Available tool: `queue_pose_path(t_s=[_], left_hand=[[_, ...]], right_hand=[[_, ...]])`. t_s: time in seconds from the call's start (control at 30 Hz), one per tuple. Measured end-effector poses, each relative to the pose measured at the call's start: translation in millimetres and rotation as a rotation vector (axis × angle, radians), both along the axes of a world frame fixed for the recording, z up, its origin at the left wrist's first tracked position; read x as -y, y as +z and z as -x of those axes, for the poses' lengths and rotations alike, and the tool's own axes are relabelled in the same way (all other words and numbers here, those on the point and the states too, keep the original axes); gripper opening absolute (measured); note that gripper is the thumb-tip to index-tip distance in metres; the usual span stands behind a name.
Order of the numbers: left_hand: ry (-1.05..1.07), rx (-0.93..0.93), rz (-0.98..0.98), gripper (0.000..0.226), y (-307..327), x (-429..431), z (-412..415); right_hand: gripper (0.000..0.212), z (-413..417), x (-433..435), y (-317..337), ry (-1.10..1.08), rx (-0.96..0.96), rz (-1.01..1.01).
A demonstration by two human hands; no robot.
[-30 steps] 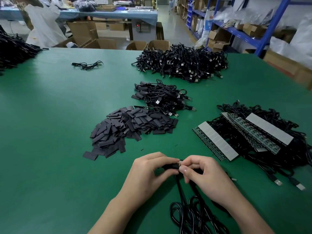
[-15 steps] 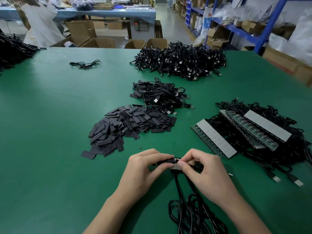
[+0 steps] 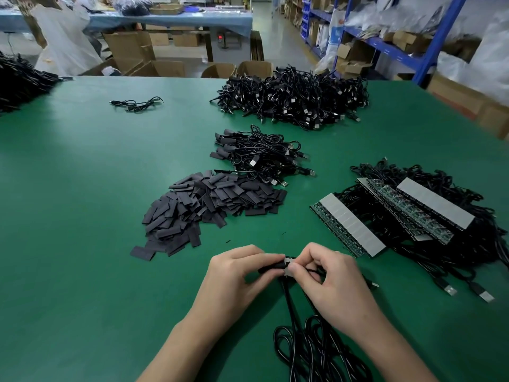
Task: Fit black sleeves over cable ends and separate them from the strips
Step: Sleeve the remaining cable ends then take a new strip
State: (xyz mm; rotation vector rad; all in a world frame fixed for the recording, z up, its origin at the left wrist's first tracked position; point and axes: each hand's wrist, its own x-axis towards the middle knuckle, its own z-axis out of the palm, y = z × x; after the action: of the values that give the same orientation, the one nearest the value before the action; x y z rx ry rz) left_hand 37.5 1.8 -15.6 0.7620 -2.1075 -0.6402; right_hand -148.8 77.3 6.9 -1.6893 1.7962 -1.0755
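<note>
Low in the middle of the green table (image 3: pixel 82 271), my left hand (image 3: pixel 237 277) pinches a black sleeve (image 3: pixel 268 268) between thumb and fingers. My right hand (image 3: pixel 327 277) pinches the small board end of a cable (image 3: pixel 288 264) right against the sleeve's mouth. The black cables (image 3: pixel 311 351) trail from both hands toward me in loose coils. A heap of flat black sleeves (image 3: pixel 209 205) lies beyond my left hand. Strips (image 3: pixel 349 228) of small green boards with grey backing, cables attached, lie to the right.
A small pile of sleeved cables (image 3: pixel 261 155) sits behind the sleeve heap, and a larger cable pile (image 3: pixel 294 97) lies farther back. A lone cable (image 3: pixel 137 104) lies far left. Cardboard boxes (image 3: pixel 154 67) and blue shelving (image 3: pixel 385 45) stand beyond the table.
Both hands stay together at the same spot. The grey board end shows a little more between my fingertips beside the sleeve; the view has shifted slightly.
</note>
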Motion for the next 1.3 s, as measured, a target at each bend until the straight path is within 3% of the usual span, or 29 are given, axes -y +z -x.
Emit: queue_pose_path(t_s=[0.23,0.57,0.73,0.87,1.1,1.3], left_hand=[[-0.021,0.013,-0.161,0.02,-1.1,2.2,-0.1],[0.105,-0.125,-0.16,0.03,2.6,1.7,-0.7],[0.25,-0.252,-0.236,0.019,0.7,0.4,-0.6],[0.219,-0.29,-0.298,0.025,1.0,-6.5,5.9],[0.165,-0.239,-0.231,0.041,0.5,-13.5,13.6],[0.122,-0.24,-0.281,0.037,-1.0,-14.3,13.5]], right_hand=[[0.019,1.4,0.6,-6.0,-0.06,-0.107,0.003],[0.008,2.3,0.7,-2.5,-0.115,0.004,0.047],[0.011,1.0,1.3,-1.8,-0.179,0.094,0.078],[0.011,-1.7,1.1,-2.4,-0.224,0.148,0.092],[0.012,-4.7,2.2,-3.6,-0.272,0.22,0.097],[0.011,-4.0,2.5,-4.7,-0.298,0.26,0.091]])
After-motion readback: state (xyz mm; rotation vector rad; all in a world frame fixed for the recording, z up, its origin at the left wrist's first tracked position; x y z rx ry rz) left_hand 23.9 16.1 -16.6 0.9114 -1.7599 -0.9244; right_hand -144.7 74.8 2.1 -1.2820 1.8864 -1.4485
